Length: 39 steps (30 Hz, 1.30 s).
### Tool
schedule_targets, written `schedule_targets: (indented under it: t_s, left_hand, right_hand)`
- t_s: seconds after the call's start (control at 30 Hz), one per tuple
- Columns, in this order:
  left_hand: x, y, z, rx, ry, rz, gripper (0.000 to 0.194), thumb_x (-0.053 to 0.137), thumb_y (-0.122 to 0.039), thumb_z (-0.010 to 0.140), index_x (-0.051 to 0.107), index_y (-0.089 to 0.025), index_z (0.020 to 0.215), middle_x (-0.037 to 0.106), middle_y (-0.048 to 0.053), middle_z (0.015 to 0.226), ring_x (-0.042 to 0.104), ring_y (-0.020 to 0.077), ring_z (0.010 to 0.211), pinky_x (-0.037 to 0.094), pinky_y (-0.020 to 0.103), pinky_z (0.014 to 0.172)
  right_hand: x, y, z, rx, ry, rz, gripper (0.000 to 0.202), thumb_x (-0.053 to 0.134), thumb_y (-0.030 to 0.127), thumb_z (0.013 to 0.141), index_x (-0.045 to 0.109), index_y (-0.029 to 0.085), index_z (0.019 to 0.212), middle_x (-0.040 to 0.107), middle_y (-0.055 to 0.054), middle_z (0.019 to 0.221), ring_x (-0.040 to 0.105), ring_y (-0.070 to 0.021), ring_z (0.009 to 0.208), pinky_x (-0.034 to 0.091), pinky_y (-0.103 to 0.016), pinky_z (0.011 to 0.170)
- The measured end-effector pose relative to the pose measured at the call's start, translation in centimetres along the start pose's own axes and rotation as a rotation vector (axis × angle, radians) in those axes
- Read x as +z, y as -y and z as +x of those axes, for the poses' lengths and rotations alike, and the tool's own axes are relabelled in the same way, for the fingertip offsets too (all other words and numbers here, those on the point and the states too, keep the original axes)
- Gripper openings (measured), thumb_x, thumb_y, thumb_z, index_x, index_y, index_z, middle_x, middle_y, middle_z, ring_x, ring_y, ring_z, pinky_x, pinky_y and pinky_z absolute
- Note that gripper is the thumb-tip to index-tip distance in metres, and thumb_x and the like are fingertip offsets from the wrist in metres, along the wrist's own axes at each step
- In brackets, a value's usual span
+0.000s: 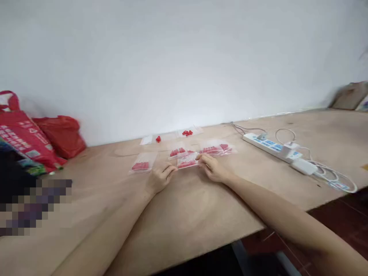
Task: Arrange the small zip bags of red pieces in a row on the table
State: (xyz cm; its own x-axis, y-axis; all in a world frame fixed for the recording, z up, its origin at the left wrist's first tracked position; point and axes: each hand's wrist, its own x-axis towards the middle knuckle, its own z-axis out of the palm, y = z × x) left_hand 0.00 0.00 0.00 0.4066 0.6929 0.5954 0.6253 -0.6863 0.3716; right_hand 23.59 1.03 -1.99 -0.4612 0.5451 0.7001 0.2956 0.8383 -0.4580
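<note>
At the far left edge of the bare wooden plywood table a red printed woven shopping bag leans against the white wall, with a crumpled red plastic bag just beside it on its right. Further right, a small clear plastic zip bag with red pieces in its bottom lies flat on the wood, apart from the hands. The left hand rests on the table just right of that bag, fingers curled narrow, its fingertips pinching the left edge of another small clear zip bag filled with red pieces. The right hand meets the same bag from the other side, fingers bent close and gripping its right edge, so the bag lies low on the table between both hands. Behind it lie more clear bags of red pieces, overlapping one another, and nearer the wall a few loose red pieces sit on flat clear bags. Well to the right, a white power strip with blue sockets lies at an angle, a white charger and looped white cables beside it.
</note>
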Motion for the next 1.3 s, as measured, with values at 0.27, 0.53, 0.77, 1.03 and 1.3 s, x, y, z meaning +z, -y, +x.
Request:
schedule_targets:
  t_s: [0.27, 0.53, 0.77, 1.03, 1.3]
  left_hand:
    - [1.4, -2.6, 0.3, -0.853, 0.32, -1.052, 0.059, 0.046, -0.055, 0.073, 0.034, -0.02, 0.119, 0.059, 0.003, 0.072, 0.059, 0.0141, 0.062, 0.046, 0.027, 0.061]
    - [0.0, 2.9, 2.3, -0.699, -0.128, -0.557, 0.065, 0.063, -0.033, 0.061, 0.037, -0.023, 0.12, 0.055, -0.004, 0.07, 0.049, 0.007, 0.054, 0.042, 0.021, 0.06]
    - [-0.1, 6.4, 6.1, -0.674, 0.038, 0.029, 0.066, 0.061, -0.024, 0.062, 0.035, -0.018, 0.123, 0.058, 0.008, 0.099, 0.056, 0.0175, 0.079, 0.042, 0.031, 0.076]
    - [-4.4, 9.3, 1.3, -0.378, 0.189, 0.494, 0.043, 0.033, -0.037, 0.079, 0.049, -0.016, 0.113, 0.047, 0.01, 0.122, 0.038, 0.0225, 0.117, 0.027, 0.036, 0.099]
    - [-7.5, 6.5, -8.0, -0.466, 0.304, 0.513, 0.057, 0.031, -0.054, 0.077, 0.047, -0.017, 0.118, 0.038, 0.01, 0.131, 0.034, 0.0249, 0.121, 0.028, 0.041, 0.1]
  right_hand:
    - [-0.9, 1.5, -0.4, 0.056, 0.188, 0.136, 0.005, 0.04, 0.021, 0.083, 0.043, 0.019, 0.079, 0.055, -0.007, 0.098, 0.052, -0.0159, 0.092, 0.041, -0.032, 0.079]
    - [-0.2, 0.0, -0.6, 0.05, 0.314, 0.003, 0.03, 0.052, 0.016, 0.075, 0.044, 0.019, 0.104, 0.043, -0.01, 0.112, 0.051, -0.0149, 0.09, 0.045, -0.032, 0.078]
    - [0.0, -0.4, -0.7, 0.056, 0.269, -0.002, 0.031, 0.051, 0.013, 0.074, 0.045, 0.02, 0.103, 0.043, -0.009, 0.108, 0.051, -0.0135, 0.084, 0.047, -0.03, 0.074]
    - [-0.1, -0.3, -0.8, 0.094, 0.29, -0.038, 0.021, 0.051, 0.015, 0.075, 0.05, 0.018, 0.096, 0.041, -0.009, 0.109, 0.052, -0.0101, 0.073, 0.047, -0.029, 0.07]
    - [0.1, -0.6, -0.9, 0.088, 0.286, -0.07, 0.019, 0.052, 0.014, 0.074, 0.052, 0.018, 0.092, 0.041, -0.009, 0.108, 0.052, -0.0142, 0.084, 0.046, -0.03, 0.073]
